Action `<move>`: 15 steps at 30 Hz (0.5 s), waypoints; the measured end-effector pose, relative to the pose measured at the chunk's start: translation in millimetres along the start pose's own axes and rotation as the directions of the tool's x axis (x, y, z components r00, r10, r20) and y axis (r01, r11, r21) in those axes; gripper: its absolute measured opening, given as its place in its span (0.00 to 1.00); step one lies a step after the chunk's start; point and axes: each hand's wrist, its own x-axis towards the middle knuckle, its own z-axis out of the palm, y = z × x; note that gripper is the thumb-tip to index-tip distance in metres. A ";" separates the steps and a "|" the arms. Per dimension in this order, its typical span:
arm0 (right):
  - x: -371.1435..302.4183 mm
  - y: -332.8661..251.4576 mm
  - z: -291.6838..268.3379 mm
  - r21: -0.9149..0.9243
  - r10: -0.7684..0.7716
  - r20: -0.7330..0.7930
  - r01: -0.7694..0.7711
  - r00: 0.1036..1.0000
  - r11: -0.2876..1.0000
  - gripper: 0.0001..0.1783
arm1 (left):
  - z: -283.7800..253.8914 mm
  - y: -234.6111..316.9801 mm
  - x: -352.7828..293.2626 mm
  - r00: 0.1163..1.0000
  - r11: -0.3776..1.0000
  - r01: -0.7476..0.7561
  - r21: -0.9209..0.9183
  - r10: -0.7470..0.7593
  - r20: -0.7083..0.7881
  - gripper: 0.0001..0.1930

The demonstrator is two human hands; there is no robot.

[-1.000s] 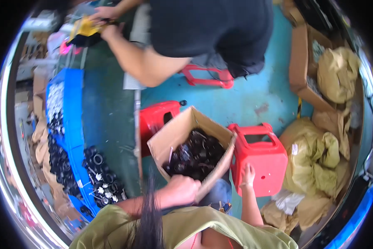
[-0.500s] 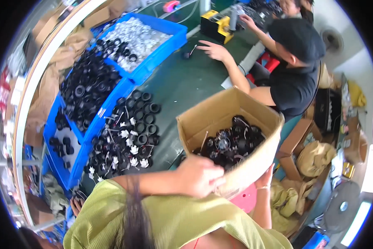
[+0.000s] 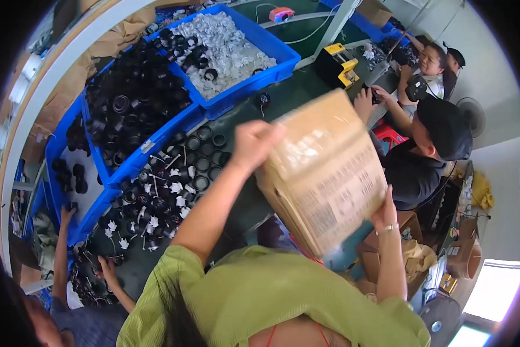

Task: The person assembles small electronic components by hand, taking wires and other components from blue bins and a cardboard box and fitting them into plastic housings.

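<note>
A brown cardboard box [image 3: 323,179] is tipped up in front of my chest, its taped and printed outside turned toward me. Its opening faces away, so I cannot see what is inside. My left hand [image 3: 255,143] is closed on the box's upper left edge, slightly blurred. On the lower right side, my right hand [image 3: 385,213] grips the box from beneath, its fingers partly hidden. Black rings [image 3: 205,159] and black parts with white connectors [image 3: 156,196] lie heaped on the green table [image 3: 237,118] to the left of the box.
Blue bins [image 3: 213,107] hold black rings and clear plastic pieces. A small dark part [image 3: 264,99] with a wire lies beyond the box. A yellow-and-black device [image 3: 336,65] stands near a co-worker in a black cap [image 3: 443,124]. Another person's hands [image 3: 106,272] reach in at lower left.
The box has gone from upright, with black parts visible inside, to tipped away from me. My left hand has risen from the near rim to the upper left edge.
</note>
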 end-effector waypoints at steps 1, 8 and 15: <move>3.2 -17.7 36.8 -0.234 0.027 -0.234 -0.083 0.972 0.969 0.27 | -12.8 -18.6 11.4 0.983 0.988 0.142 -0.054 -0.147 -0.110 0.14; 131.9 -6.9 -12.0 0.056 -0.106 0.103 0.101 0.989 0.993 0.34 | -57.0 -94.7 58.1 0.884 0.930 0.339 -0.144 -0.367 -0.289 0.16; 187.4 138.8 -22.7 0.676 -0.034 0.495 -0.361 0.868 0.642 0.34 | -55.9 -109.7 89.1 0.875 0.903 0.426 -0.048 -0.425 -0.229 0.17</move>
